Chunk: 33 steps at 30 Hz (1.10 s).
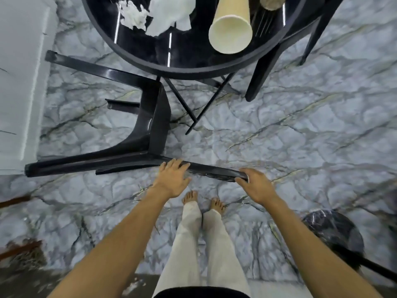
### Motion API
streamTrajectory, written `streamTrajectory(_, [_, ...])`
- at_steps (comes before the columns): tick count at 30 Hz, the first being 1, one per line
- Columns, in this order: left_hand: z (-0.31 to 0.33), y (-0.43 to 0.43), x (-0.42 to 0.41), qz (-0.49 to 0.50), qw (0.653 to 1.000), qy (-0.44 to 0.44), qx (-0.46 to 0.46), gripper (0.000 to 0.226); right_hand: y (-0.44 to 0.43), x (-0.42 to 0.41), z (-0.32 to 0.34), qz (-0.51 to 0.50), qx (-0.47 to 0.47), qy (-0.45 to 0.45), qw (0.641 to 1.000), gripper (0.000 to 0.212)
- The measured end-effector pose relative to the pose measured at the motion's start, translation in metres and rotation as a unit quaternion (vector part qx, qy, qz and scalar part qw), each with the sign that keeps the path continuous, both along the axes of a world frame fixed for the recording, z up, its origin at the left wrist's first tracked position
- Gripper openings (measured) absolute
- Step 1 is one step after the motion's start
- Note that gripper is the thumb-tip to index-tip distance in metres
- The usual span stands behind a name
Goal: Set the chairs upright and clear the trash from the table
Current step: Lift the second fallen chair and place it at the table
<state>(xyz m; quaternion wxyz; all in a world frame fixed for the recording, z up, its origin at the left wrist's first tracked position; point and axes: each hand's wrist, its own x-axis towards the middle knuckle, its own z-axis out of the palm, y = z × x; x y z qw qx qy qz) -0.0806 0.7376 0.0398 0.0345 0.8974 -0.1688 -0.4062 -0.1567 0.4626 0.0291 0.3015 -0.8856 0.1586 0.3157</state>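
fallen chair (150,125) on its side on floor | left hand (171,177) flat on backrest, open | right hand (255,186) gripping backrest end | paper cup (231,29), tissues (154,16) on table (171,69)

Both hands (173,177) (256,186) low, fingers curled.

A black chair (129,134) lies tipped on its side on the marble floor (290,134), legs pointing left, beside a round black table (171,70). The left hand (171,178) rests flat on the chair's back edge and the right hand (255,186) curls around its end, above bare feet (203,201). On the table lie crumpled white paper (154,16) and a tipped paper cup (231,29); a second chair (270,61) stands upright at the right.
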Motion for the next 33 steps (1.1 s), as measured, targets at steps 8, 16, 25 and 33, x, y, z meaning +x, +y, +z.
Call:
streamTrajectory(8, [-0.106, -0.020, 0.020, -0.014, 1.000, 0.005, -0.007, 0.058, -0.001, 0.006, -0.102, -0.025, 0.011, -0.012, 1.000, 0.052])
streamTrajectory(16, [-0.168, -0.031, 0.012, -0.014, 0.999, 0.022, -0.035, 0.059, -0.012, -0.011, -0.159, -0.067, 0.091, -0.022, 0.993, 0.043])
streamTrajectory(25, [-0.178, -0.035, 0.009, 0.016, 0.997, -0.010, -0.072, 0.053, -0.018, -0.013, -0.169, -0.108, 0.121, -0.058, 0.985, 0.038])
streamTrajectory(33, [-0.132, -0.033, 0.007, 0.034, 0.989, -0.025, -0.142, 0.070, -0.003, -0.010, -0.119, -0.121, 0.124, -0.117, 0.978, 0.040])
